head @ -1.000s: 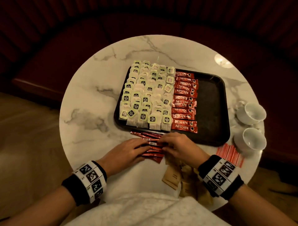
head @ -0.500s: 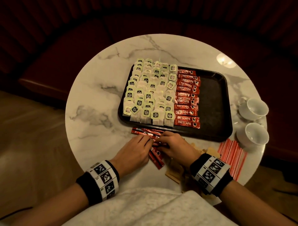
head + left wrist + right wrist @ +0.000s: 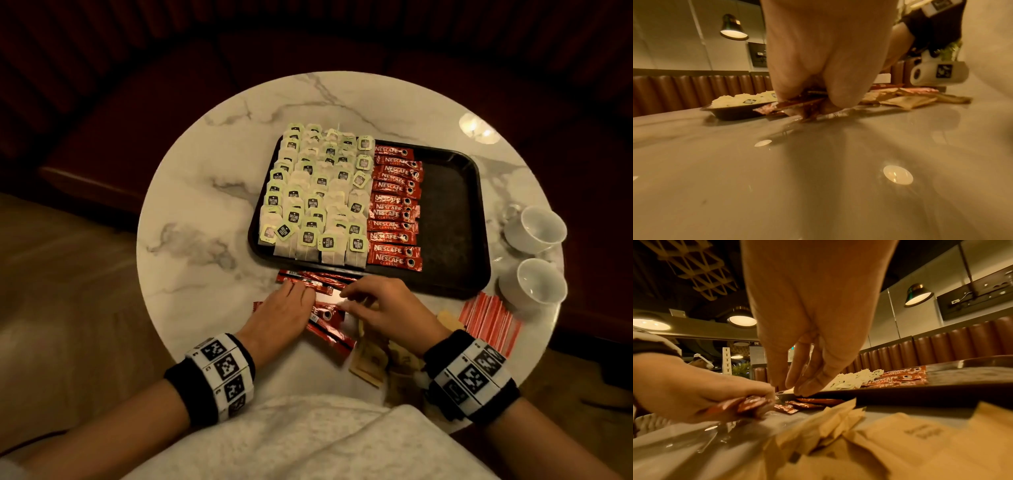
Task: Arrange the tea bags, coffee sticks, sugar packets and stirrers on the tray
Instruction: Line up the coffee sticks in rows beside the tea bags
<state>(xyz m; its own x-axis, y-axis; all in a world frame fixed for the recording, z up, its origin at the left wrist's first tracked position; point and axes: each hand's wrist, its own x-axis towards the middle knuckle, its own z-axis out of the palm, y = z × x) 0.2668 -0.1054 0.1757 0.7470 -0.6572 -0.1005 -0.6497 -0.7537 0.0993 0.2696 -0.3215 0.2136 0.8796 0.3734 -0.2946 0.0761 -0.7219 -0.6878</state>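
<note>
One black tray [image 3: 448, 219] sits on one round marble table [image 3: 191, 192]. On the tray lie about a dozen coffee sticks [image 3: 394, 209] and too many tea bags [image 3: 315, 195] to count. Right of the tray stand two white cups [image 3: 534, 260].

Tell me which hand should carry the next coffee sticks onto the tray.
Probably left. The left hand already grips a bundle of coffee sticks; the right hand only pinches one stick's end. But the tray's bare side lies nearer the right, so handing over may suit.
</note>
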